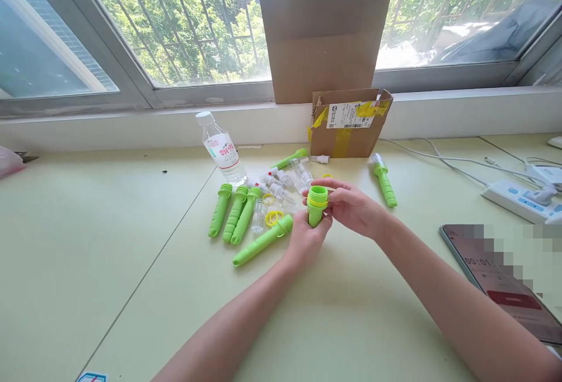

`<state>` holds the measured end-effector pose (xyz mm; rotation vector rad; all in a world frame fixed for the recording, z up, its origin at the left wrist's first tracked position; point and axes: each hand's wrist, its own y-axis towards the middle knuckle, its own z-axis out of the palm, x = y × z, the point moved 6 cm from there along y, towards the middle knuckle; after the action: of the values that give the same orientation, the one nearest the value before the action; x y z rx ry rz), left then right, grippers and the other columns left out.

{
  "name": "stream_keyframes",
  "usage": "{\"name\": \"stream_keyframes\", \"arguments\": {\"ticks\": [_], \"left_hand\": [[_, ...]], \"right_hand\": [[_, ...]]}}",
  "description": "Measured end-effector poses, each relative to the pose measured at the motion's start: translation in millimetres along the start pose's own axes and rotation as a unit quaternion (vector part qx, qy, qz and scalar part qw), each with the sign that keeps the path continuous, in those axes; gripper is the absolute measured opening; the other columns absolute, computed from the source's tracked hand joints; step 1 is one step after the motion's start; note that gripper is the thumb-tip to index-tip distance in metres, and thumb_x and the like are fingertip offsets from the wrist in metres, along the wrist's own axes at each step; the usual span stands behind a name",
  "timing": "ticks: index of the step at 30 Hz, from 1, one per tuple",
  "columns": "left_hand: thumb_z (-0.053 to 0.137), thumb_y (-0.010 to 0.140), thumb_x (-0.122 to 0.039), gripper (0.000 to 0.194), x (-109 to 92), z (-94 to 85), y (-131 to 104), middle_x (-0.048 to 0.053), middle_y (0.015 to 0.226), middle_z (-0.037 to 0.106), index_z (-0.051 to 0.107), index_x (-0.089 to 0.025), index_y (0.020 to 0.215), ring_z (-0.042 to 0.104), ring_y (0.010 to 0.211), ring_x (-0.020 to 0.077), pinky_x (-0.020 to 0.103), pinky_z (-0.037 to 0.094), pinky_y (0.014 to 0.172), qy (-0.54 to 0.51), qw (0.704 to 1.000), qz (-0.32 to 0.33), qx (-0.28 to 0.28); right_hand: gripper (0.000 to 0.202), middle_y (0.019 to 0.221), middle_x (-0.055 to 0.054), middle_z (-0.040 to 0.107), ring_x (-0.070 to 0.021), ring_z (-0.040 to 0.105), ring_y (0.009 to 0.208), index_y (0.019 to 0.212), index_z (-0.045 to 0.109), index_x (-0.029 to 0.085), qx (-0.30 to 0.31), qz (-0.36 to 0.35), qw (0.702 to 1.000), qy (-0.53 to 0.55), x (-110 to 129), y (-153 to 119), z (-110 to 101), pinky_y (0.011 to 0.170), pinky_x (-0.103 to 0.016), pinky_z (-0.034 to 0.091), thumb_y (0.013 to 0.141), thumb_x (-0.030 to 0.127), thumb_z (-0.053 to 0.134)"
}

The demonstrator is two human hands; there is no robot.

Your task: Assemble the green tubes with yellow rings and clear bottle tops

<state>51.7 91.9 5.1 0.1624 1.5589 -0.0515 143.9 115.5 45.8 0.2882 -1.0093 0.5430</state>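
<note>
My left hand point(306, 234) is wrapped round a green threaded tube point(316, 213), its open end facing up toward me. A yellow ring point(317, 203) sits around the tube just below the thread. My right hand point(353, 209) has its fingers at the ring and the tube's upper part, touching from the right. Left of my hands lies a green tube point(263, 241), with several more green tubes point(237, 214) side by side beyond it. Loose yellow rings point(274, 218), clear plastic caps point(259, 216) and white pieces with red tips point(268, 178) are scattered between them.
A water bottle point(223, 150) stands behind the tubes. An open cardboard box point(346, 127) is against the wall. To the right are a green tube with a clear cap point(384, 181), a power strip point(518, 199) with cables, and a phone point(496, 279).
</note>
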Motion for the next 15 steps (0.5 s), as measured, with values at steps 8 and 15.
{"name": "stream_keyframes", "arguments": {"ticks": [8, 15], "left_hand": [[0.055, 0.082, -0.032, 0.012, -12, -5.8, -7, -0.003, 0.064, 0.050, 0.054, -0.020, 0.082, 0.045, 0.057, 0.0118, 0.024, 0.036, 0.056, 0.121, 0.983, 0.072, -0.114], [0.050, 0.085, -0.029, 0.012, -13, -6.3, -12, -0.002, 0.069, 0.052, 0.054, -0.021, 0.094, 0.048, 0.061, 0.0140, 0.025, 0.036, 0.059, 0.170, 0.971, 0.079, -0.150]], "right_hand": [[0.024, 0.103, -0.004, 0.072, -0.0217, 0.064, 0.105, 0.101, 0.067, 0.024, -0.047, -0.034, 0.998, -0.006, 7, 0, -6, 0.096, -0.038, 0.045, 0.078, 0.021, 0.063], [0.026, 0.090, -0.002, 0.072, -0.0211, 0.064, 0.103, 0.104, 0.067, 0.024, -0.062, -0.044, 0.997, -0.021, 6, 1, -3, 0.098, -0.040, 0.043, 0.078, 0.021, 0.063]]}}
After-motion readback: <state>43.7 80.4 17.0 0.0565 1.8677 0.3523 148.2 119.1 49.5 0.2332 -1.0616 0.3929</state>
